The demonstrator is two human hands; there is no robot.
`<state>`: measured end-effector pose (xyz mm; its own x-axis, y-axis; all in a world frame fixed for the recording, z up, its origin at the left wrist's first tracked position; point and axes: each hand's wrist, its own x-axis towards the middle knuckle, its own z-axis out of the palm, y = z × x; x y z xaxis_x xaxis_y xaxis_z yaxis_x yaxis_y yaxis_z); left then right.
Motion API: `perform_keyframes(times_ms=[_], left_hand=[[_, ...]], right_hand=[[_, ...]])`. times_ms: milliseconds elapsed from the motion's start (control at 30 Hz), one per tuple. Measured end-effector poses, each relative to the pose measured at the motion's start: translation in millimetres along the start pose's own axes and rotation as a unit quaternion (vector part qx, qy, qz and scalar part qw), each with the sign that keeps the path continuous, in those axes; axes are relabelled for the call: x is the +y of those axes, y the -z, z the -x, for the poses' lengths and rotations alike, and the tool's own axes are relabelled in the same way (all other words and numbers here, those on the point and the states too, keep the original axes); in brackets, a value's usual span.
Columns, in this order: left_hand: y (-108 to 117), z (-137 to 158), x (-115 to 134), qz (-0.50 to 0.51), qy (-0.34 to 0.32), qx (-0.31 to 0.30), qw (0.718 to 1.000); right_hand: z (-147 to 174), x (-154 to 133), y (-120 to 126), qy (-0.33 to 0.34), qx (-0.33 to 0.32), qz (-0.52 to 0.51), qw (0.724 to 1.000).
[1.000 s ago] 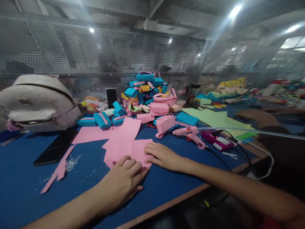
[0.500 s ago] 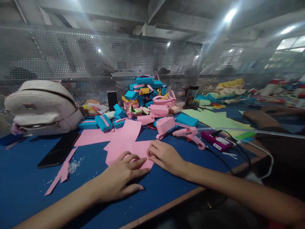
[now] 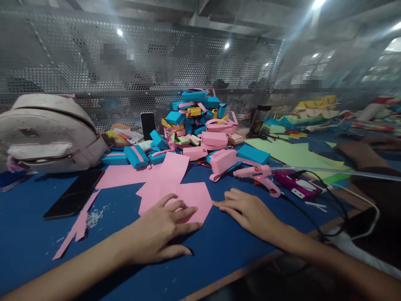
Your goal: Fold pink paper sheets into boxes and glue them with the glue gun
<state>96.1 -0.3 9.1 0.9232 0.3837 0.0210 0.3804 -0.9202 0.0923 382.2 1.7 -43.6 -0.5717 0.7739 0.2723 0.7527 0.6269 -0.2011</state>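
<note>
Left hand [image 3: 167,228] spread on cut pink paper [image 3: 197,193], right hand [image 3: 252,213] at its edge

We've got the paper on the blue tabletop [image 3: 216,255], front and centre. Our left: palm down, fingers fanned over the near part of it, grasping nothing; thumb out over the tabletop. Our right: index finger stretched to the paper's right corner, other fingers loosely curled, no object held. We can't tell if that fingertip presses paper or just the tabletop.

Around us: pink sheet [image 3: 176,167] just behind. Beyond the right hand, pink glue gun [image 3: 263,177], nozzle left, purple power strip [image 3: 297,184] just beside it. Far side, heap of blue, pink and yellow paper boxes [image 3: 194,97]. Left, black phone [image 3: 73,195] lying flat, pink offcut strips [image 3: 82,223] near it, whitish backpack [image 3: 50,136] behind.
</note>
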Motion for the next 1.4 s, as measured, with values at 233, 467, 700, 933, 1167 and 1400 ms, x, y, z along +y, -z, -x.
perform_keyframes(times_ms=[233, 467, 700, 933, 1167, 1400], left_hand=[[-3.4, 15.6, 6.3, -0.023, 0.014, 0.024, 0.999], [16.7, 116.0, -50.7, -0.250, 0.295, 0.193, 0.901], [10.7, 201.7, -101.6, -0.159, 0.478, 0.064, 0.861], [19.8, 195.4, -95.0, -0.153, 0.441, 0.149, 0.872], [-0.9, 165.0, -74.2, -0.171, 0.401, 0.148, 0.888], [-13.1, 134.9, -57.5, -0.122, 0.300, 0.143, 0.935]], right_hand=[[5.4, -12.2, -0.4, 0.025, 0.030, 0.031, 0.999], [8.0, -15.6, 1.7, 0.008, 0.063, -0.012, 0.998], [8.5, -17.1, 0.7, 0.008, 0.045, -0.044, 0.998], [12.1, -19.0, 7.0, -0.007, 0.035, -0.096, 0.995], [25.2, -10.7, 7.4, -0.115, 0.085, -0.190, 0.971], [28.3, -8.0, 6.5, -0.125, 0.086, -0.207, 0.966]])
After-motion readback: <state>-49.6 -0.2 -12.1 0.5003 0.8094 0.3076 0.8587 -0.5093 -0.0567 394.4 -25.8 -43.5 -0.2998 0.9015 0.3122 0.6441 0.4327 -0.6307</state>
